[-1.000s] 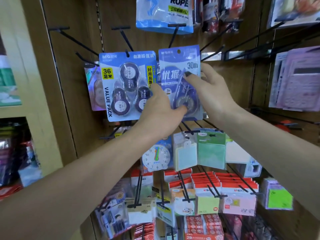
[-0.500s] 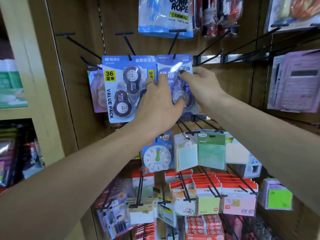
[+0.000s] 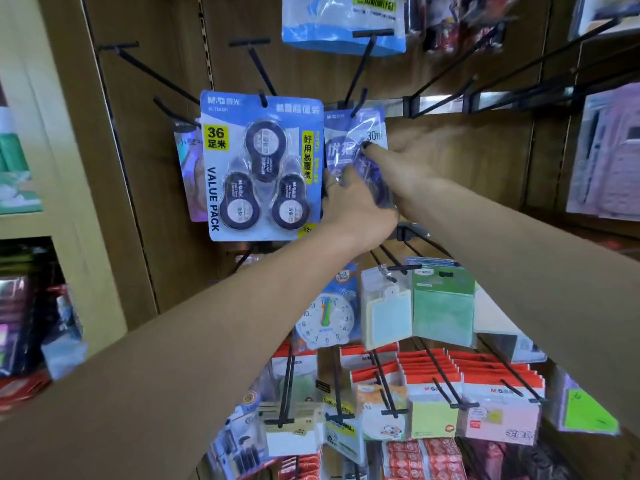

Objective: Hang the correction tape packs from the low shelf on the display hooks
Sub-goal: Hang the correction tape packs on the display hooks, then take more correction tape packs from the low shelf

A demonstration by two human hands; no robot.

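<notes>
A purple-blue correction tape pack [image 3: 353,140] marked 30m hangs with its top hole over a black display hook [image 3: 358,103] on the wooden back panel. My left hand [image 3: 349,206] holds the pack's lower part from the front. My right hand [image 3: 401,157] grips its right side, thumb pressed on the front. To its left hangs a blue three-roll value pack of correction tape [image 3: 261,166] on its own hook [image 3: 263,97], and behind that another pack [image 3: 188,174] is partly hidden.
Empty black hooks [image 3: 152,71] stick out at upper left and right. A blue jump rope bag [image 3: 343,22] hangs above. Below are a toy clock [image 3: 325,317], sticky note packs [image 3: 443,306] and red-topped packs [image 3: 485,382] on hooks. A cream shelf unit [image 3: 52,168] stands left.
The 30m pack has slid farther back along its hook toward the panel, and both hands have followed it; my left hand has dropped lower on the pack.
</notes>
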